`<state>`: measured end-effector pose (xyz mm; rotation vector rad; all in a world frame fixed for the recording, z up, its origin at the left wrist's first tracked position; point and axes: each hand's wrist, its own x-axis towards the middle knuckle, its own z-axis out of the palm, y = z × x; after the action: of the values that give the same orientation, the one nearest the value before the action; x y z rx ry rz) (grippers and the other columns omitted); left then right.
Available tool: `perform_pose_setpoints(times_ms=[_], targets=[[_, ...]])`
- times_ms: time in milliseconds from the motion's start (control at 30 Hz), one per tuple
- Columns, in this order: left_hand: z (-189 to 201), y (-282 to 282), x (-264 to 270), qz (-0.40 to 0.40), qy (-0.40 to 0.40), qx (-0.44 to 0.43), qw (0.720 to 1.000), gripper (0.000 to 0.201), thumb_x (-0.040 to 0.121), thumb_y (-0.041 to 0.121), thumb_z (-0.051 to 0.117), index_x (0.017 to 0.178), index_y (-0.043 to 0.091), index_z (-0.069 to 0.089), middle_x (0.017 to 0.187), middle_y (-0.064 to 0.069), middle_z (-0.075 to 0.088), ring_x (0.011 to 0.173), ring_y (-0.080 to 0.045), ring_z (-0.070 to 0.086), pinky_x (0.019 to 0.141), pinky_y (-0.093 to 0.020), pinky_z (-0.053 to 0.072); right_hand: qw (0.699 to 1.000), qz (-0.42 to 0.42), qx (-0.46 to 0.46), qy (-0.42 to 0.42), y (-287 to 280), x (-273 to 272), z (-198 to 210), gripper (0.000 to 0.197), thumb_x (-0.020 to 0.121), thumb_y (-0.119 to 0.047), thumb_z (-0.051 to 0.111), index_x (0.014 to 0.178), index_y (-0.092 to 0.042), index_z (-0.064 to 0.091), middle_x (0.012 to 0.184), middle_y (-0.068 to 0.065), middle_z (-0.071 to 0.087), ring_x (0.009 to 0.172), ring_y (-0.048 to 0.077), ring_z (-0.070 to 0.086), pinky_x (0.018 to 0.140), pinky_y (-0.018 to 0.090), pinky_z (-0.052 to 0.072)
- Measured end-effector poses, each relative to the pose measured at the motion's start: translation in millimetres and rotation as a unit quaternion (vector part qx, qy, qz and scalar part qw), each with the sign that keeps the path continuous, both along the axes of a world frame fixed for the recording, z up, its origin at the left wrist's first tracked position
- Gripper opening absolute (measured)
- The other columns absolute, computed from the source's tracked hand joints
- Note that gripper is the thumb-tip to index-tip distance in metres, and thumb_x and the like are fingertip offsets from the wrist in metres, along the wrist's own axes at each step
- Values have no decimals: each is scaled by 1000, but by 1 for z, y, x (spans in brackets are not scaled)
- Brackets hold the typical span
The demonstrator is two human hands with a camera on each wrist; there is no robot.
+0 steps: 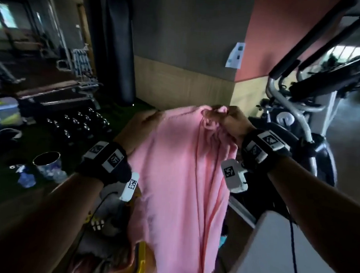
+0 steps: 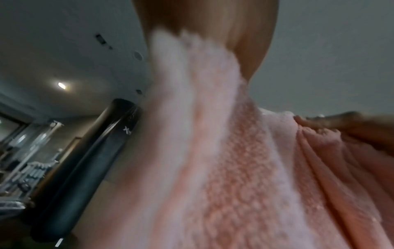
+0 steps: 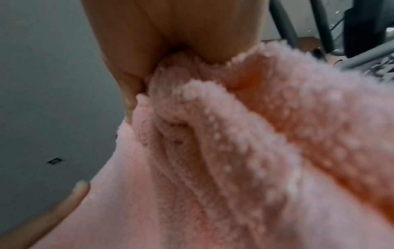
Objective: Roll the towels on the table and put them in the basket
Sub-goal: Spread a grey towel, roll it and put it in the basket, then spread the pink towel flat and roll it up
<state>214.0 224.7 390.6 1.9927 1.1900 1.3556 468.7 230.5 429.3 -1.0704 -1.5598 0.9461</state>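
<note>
A pink towel (image 1: 179,177) hangs in the air in front of me, held up by its top edge. My left hand (image 1: 138,124) grips the top left part of that edge, and in the left wrist view its fingers (image 2: 213,25) pinch the fluffy cloth (image 2: 224,168). At the top right corner my right hand (image 1: 226,119) holds a bunched fold, with the fingers (image 3: 170,42) curled round the towel (image 3: 245,160) in the right wrist view. The towel's lower end drops out of sight at the bottom. No basket is identifiable.
An exercise machine (image 1: 299,95) stands close on the right. A black punching bag (image 1: 114,52) hangs at the back left, with dumbbells (image 1: 77,122) on the floor. A metal cup (image 1: 48,164) stands low left. A white table edge (image 1: 273,252) lies lower right, and mixed cloths (image 1: 114,226) lie beneath the towel.
</note>
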Motion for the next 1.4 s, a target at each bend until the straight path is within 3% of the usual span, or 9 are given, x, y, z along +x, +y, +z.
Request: perform_pose_setpoints(times_ms=[133,300,633,767,867,1000,1167,1333,1400], targets=[[34,52,11,50,-9,28,998,33,97,23,53,68,11,46,65,6,33,58,-1,30,53,-20,28,999,13,-7,-52,67,-8,33,20,80,-29,74,77,-10,67,71,15,55,48,20,47,45,30,38],[36,89,21,73,31,35,996,46,88,45,53,62,7,46,61,6,33,58,-3,30,51,-26,25,998,19,27,-49,146,14,44,28,76,-25,80,86,-2,69,71,8,63,52,17,54,49,26,43],[-129,30,54,165,142,-107,970,50,84,61,43,65,15,47,59,7,40,56,-2,36,57,-32,32,923,-130,-24,-362,195,231,-77,55,84,-62,49,108,-17,70,105,12,68,97,24,61,75,24,34],[-235,-37,129,137,156,-232,950,61,81,61,48,83,3,64,78,-17,65,75,-11,53,71,-41,44,912,-51,-82,-398,152,293,-189,37,99,-31,44,108,-2,65,109,23,64,99,34,61,85,36,45],[-318,-108,223,41,176,-378,908,32,85,49,56,76,20,64,67,13,63,66,7,50,65,-27,43,888,-4,-113,-446,87,340,-284,28,98,-23,49,104,-2,66,108,25,64,102,41,60,90,47,46],[-411,-196,334,-61,194,-499,842,56,79,68,48,69,14,60,57,6,61,50,4,45,57,-27,38,866,3,-225,-446,-15,430,-390,19,96,-29,51,88,-16,61,86,13,65,86,35,64,74,40,47],[-413,-271,469,-243,162,-567,770,37,93,25,55,60,16,45,48,4,42,41,1,35,48,-18,29,800,-53,-345,-488,-125,568,-447,38,91,-41,53,107,-8,63,108,18,62,106,37,59,91,42,42],[-374,-318,562,-417,169,-546,707,38,98,41,46,77,12,59,74,-10,63,60,-14,56,62,-17,40,733,-113,-386,-548,-201,637,-427,28,87,-16,66,106,3,67,118,29,61,110,43,55,98,46,37],[-369,-319,565,-405,207,-499,738,55,94,60,38,102,11,63,96,-14,68,74,-23,61,70,-24,48,718,-155,-351,-581,-215,638,-421,42,87,-40,59,104,-3,68,114,29,58,109,43,53,97,48,37]])
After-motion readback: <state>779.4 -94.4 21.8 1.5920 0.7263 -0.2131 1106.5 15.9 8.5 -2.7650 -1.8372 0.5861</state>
